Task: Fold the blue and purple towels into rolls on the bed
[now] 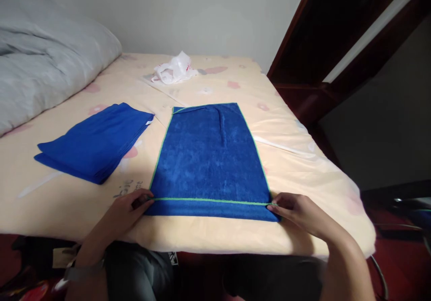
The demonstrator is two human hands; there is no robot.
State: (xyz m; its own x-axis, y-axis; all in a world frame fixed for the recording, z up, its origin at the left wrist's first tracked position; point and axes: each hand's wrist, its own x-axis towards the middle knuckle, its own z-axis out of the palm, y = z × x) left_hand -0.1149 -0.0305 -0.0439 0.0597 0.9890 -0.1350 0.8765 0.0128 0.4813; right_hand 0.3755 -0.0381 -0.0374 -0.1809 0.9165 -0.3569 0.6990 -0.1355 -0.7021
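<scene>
A dark blue towel (pixel 208 157) with green edging lies spread on the bed in front of me. Its near end is turned over, so a green hem runs across above a narrow blue strip. My left hand (pixel 134 206) pinches this hem at the towel's near left corner. At the near right corner, my right hand (pixel 291 209) has the hem's other end between thumb and fingers. The towel's far left corner shows a slanted crease, and a wrinkle runs down from the far edge.
A folded blue cloth (pixel 97 141) with a small white tag lies to the left. Farther back sits a crumpled white plastic bag (pixel 175 69). A grey quilt (pixel 50 54) is heaped at the left on the floral bedsheet (pixel 323 193). Dark wooden furniture (pixel 299 36) stands behind, at the right.
</scene>
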